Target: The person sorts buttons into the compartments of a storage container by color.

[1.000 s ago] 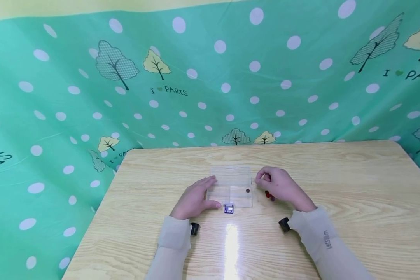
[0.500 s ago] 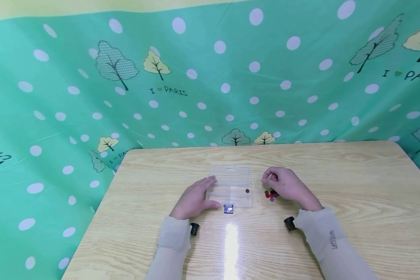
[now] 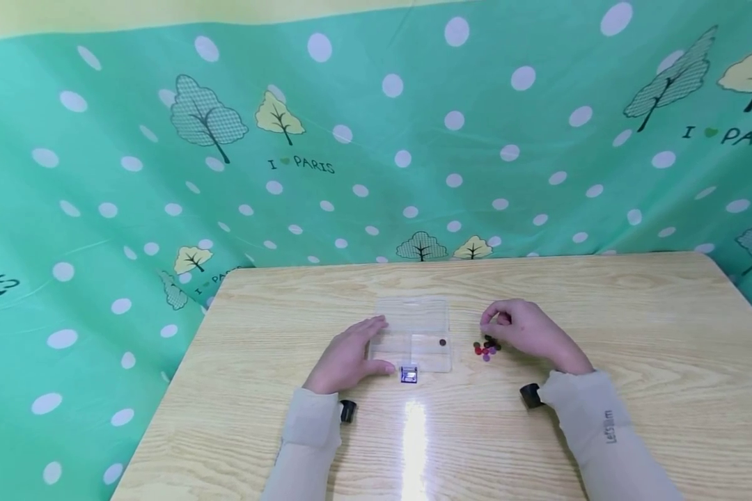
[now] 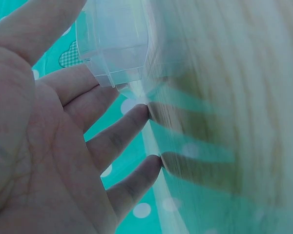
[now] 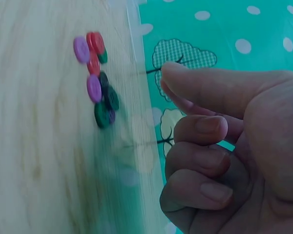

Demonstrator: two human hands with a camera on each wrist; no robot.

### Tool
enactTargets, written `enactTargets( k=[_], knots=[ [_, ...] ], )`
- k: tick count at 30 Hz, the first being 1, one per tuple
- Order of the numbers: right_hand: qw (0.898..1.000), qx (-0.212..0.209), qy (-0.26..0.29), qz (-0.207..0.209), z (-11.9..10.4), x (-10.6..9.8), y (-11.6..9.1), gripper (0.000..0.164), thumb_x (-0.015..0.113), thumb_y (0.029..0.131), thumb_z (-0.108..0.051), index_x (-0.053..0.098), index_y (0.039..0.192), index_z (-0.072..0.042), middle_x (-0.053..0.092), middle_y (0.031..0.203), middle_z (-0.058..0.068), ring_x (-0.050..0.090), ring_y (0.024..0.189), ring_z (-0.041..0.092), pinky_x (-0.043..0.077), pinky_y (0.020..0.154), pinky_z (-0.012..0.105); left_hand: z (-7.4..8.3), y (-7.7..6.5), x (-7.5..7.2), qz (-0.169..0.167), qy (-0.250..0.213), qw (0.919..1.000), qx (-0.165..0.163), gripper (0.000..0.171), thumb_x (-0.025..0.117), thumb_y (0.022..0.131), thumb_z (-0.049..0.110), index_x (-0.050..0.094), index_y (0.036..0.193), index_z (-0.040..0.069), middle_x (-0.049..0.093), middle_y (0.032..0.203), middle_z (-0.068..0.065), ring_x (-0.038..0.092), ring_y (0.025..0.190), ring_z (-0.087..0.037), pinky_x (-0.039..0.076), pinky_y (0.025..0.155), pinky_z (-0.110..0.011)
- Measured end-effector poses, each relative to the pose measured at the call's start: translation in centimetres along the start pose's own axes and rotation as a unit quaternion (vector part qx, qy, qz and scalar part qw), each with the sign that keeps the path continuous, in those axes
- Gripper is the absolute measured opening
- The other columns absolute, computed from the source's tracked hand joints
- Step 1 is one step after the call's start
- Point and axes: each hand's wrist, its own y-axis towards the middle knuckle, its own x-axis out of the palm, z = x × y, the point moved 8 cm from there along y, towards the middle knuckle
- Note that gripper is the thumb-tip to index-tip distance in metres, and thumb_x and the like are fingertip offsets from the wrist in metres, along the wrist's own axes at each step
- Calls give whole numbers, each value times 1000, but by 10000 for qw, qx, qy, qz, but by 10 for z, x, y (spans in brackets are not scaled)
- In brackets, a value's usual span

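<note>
My right hand (image 3: 528, 330) hangs by the buttons (image 5: 94, 87), fingertips together, seemingly empty. I should part those tips — then pinch one rim.

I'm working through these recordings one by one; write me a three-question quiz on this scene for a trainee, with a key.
1. How many buttons show inside the clear box?
A) None
B) One
C) Four

2. True or false: the left hand is touching the loose buttons on the table.

3. Fill in the colour: in the right wrist view, the loose buttons are red, dark green and ____.

Key:
1. B
2. False; it is at the box, while the loose buttons lie near the right hand.
3. Purple
</note>
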Motion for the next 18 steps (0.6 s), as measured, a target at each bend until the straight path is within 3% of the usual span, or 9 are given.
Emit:
enactTargets(
  k=[18],
  knots=[
    [9996, 86, 46, -254, 12, -2, -1, 10, 74, 89, -14, 75, 98, -9, 45, 64, 0, 41, 59, 17, 35, 58, 29, 0, -1, 0, 3, -37, 10000, 8, 83, 80, 82, 41, 46, 150, 7, 39, 159, -7, 34, 146, -31, 28, 120, -51]
  ],
)
